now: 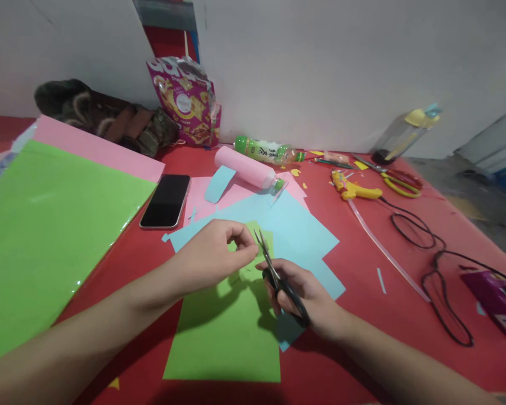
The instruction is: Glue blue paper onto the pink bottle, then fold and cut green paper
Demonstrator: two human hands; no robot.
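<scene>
Red table (362, 315) against white wall. Left hand (213, 256) pinches small green paper piece (253, 253); right hand (307, 295) grips black scissors (278, 278), blades touching piece.

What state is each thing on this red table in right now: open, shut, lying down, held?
Black scissors: held in right hand, blades open.
Left hand: fingers pinched on a small green paper piece.
Phone: lying flat, screen dark.
Green-capped bottle: lying on its side.
Snack bag: upright against wall.
Glue gun: lying down, corded.
</scene>
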